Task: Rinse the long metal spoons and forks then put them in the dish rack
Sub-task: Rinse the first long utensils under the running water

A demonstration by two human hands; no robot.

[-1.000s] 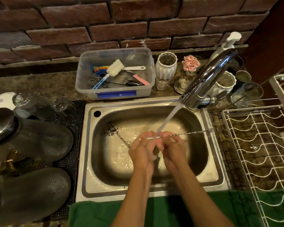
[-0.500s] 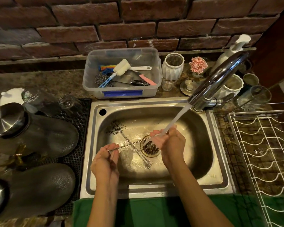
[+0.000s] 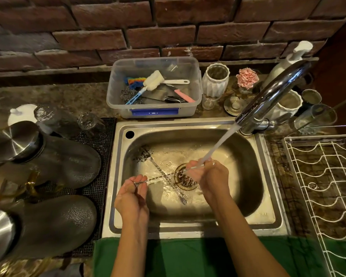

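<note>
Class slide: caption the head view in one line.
Both hands hold a long twisted utensil under running tap water.

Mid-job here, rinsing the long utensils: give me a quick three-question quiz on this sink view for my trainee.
1. True or false: the tap is running.
2. Which hand is under the water stream? A) left hand B) right hand C) neither
3. Fill in: the long fork not being held lies in the ____.

Key:
1. True; the stream falls onto the right hand.
2. B. Both hands hold one twisted-handle utensil, the left at its far end.
3. Sink; it lies on the basin floor beside the drain, tines toward the person. The dish rack on the right holds no cutlery.
</note>
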